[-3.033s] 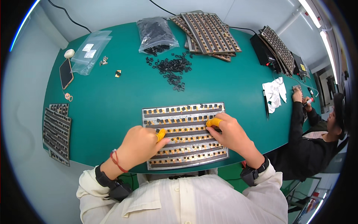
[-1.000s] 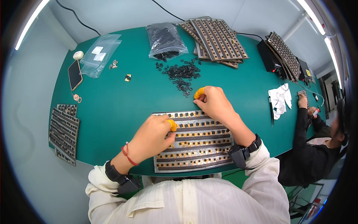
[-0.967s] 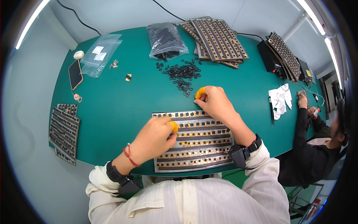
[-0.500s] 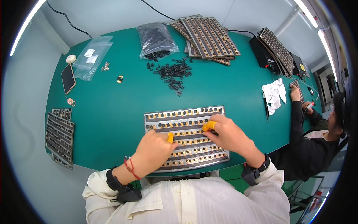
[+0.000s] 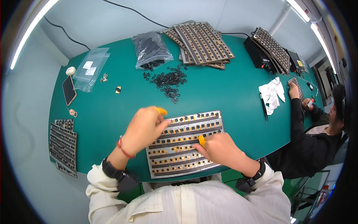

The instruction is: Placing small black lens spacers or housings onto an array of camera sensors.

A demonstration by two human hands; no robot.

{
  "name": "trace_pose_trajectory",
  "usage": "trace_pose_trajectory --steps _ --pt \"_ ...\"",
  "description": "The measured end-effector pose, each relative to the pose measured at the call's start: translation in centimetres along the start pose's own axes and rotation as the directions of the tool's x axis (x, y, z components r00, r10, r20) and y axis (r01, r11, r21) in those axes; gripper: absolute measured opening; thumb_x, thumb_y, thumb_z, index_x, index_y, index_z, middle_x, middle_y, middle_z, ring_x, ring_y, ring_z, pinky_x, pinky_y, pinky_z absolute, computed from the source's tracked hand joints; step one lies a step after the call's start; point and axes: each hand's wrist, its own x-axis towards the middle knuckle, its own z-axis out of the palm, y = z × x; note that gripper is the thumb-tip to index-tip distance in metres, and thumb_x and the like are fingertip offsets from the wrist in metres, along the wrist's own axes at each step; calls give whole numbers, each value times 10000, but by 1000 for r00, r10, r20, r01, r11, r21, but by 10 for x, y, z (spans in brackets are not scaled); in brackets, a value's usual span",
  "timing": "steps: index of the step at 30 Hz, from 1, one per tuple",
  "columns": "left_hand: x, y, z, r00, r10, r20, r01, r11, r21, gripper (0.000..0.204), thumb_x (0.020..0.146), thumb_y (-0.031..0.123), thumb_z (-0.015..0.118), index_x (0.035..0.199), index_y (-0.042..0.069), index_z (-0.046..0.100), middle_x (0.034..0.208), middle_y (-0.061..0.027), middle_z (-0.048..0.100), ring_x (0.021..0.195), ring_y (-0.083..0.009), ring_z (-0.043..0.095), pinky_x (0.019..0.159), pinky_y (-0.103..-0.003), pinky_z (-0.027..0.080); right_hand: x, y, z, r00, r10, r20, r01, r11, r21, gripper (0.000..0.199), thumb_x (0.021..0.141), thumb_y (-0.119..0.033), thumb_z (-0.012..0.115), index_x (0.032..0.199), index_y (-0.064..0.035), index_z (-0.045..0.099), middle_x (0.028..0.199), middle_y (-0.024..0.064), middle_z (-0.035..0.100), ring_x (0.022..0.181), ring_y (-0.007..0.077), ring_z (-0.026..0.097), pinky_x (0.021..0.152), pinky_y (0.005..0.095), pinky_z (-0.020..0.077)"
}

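A tray (image 5: pixel 185 161) with grey metal rows lies in front of me, carrying lines of small gold pieces, many topped with small black square parts. Above its upper left corner is my left hand (image 5: pixel 143 123), its yellow finger cot raised and the thumb apart from it, with nothing visible between them. My right hand (image 5: pixel 222 148) rests over the tray's right side. Its yellow-capped forefinger and thumb are drawn close together at a middle row; anything between them is too small to make out. Beyond the tray lies a loose pile of small black square parts (image 5: pixel 169 79).
Behind the pile are a clear bag (image 5: pixel 151 48) of black parts and stacked trays (image 5: pixel 205 41). On the left lie a phone (image 5: pixel 69 90), an empty plastic bag (image 5: pixel 89 71) and more trays (image 5: pixel 63 143). White cloth (image 5: pixel 272 95) and tweezers (image 5: pixel 264 106) lie rightward, near a co-worker (image 5: pixel 309 138).
My left hand has lifted from the middle rows toward the tray's upper left corner. My right hand has moved down a little toward me. The tray now sits slightly tilted.
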Motion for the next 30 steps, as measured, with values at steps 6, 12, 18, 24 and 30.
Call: trace_pose_trajectory --steps 6,12,18,24,30 --pt "44 -28 25 978 -145 -153 139 989 -49 221 807 47 742 998 -60 710 883 -165 702 787 -239 691 719 -330 543 24 18 -34 953 -33 301 -36 975 219 385 909 -310 652 740 33 698 637 213 637 617 397 649 634 471 542" --pt "46 -29 40 951 171 -256 -89 949 303 155 829 91 720 952 -3 724 846 -129 653 777 -332 615 734 -413 513 80 48 -30 997 20 -77 14 908 418 199 855 -142 709 876 56 716 802 229 686 756 387 678 691 428 551" --pt "27 -36 23 980 153 -130 -113 956 273 123 840 93 704 926 7 725 855 -132 653 801 -345 597 781 -426 493 134 51 1 982 4 -188 78 902 424 197 832 -80 741 963 64 709 812 187 703 712 288 692 659 364 550" --pt "13 -50 17 958 13 -287 23 992 122 145 851 72 706 961 -21 725 848 -142 676 764 -289 656 688 -365 525 138 44 -1 982 -69 -173 131 919 372 152 826 -43 733 941 51 707 833 171 693 746 300 686 679 370 549" --pt "18 -36 22 966 -75 -247 93 994 60 200 832 131 754 938 -37 727 825 -134 679 722 -251 669 652 -347 526 121 47 -10 988 -93 -120 132 919 371 114 819 -26 693 900 54 702 868 202 685 827 368 674 740 430 542"
